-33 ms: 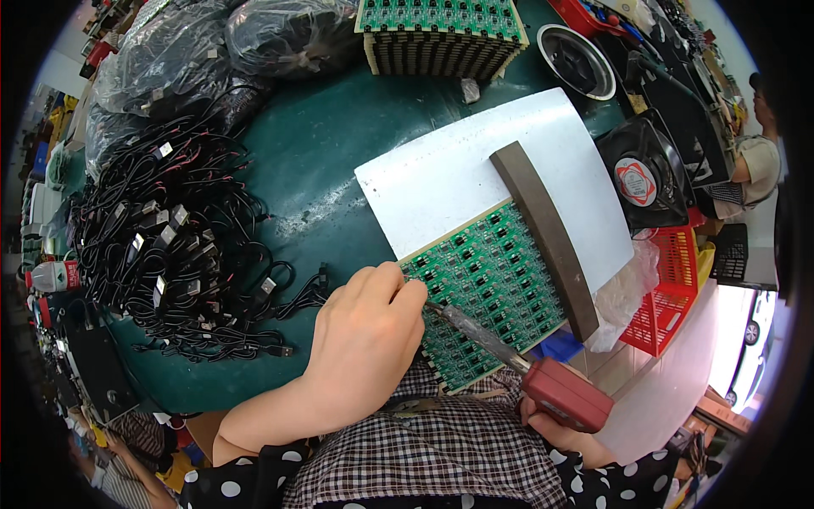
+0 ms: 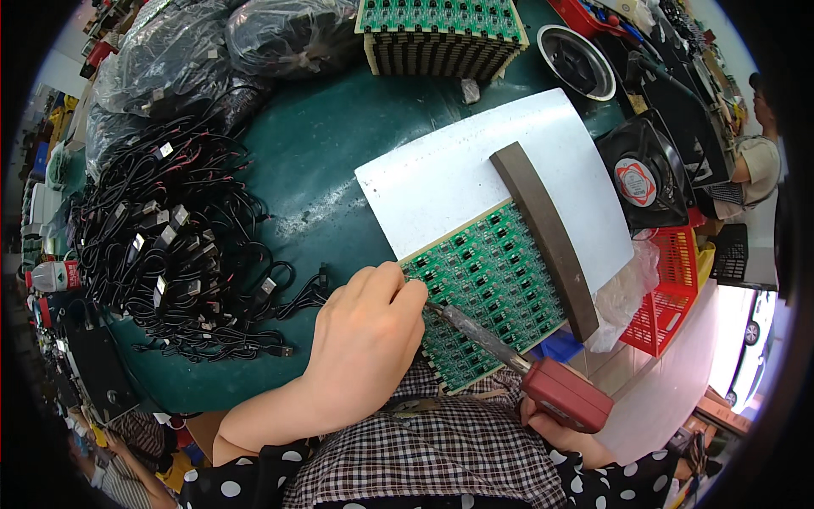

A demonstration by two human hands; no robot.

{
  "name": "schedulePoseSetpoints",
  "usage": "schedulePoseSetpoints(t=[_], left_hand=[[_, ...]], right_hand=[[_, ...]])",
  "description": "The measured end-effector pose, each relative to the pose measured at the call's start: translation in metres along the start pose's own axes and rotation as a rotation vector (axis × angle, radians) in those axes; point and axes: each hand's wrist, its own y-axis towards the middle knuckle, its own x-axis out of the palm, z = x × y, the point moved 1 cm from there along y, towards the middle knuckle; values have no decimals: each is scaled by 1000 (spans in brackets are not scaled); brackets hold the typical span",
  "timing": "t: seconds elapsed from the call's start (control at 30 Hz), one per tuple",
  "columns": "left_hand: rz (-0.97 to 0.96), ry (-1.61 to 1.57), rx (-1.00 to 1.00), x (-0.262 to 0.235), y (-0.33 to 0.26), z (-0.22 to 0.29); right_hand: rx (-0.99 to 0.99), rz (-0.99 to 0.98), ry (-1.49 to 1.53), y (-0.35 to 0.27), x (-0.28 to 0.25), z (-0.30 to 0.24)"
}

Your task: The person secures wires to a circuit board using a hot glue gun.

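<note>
A green panel of small circuit boards [image 2: 492, 280] lies on a white board [image 2: 458, 170], under a curved dark brown bar [image 2: 547, 229]. My left hand [image 2: 365, 339] is closed in a pinch at the panel's left edge. Its fingertips hide whatever they hold. A black cable [image 2: 301, 299] runs from the left up to this hand. My right hand [image 2: 555, 433] is shut on the red handle of a soldering iron [image 2: 566, 394], mostly hidden behind it. The iron's tip meets the panel's left edge, close beside my left fingertips.
A heap of black USB cables [image 2: 178, 246] covers the left of the green table [image 2: 314, 170]. Plastic-wrapped bundles [image 2: 288, 34] and a stack of circuit panels [image 2: 445, 42] stand at the back. On the right are a round metal-rimmed dish [image 2: 577, 64], a black fan [image 2: 644, 174] and a red basket [image 2: 666, 297].
</note>
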Motion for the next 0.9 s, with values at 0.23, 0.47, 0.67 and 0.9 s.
schedulePoseSetpoints(t=[0.23, 0.47, 0.67, 0.9], left_hand=[[5, 9, -15, -2, 0, 0], [51, 10, 39, 4, -3, -1], [184, -101, -33, -14, -13, -6], [392, 381, -442, -27, -34, -56]], right_hand=[[104, 11, 70, -6, -4, 7], [78, 161, 432, -15, 6, 7], [-73, 268, 381, -9, 0, 27], [-50, 250, 379, -7, 3, 28]])
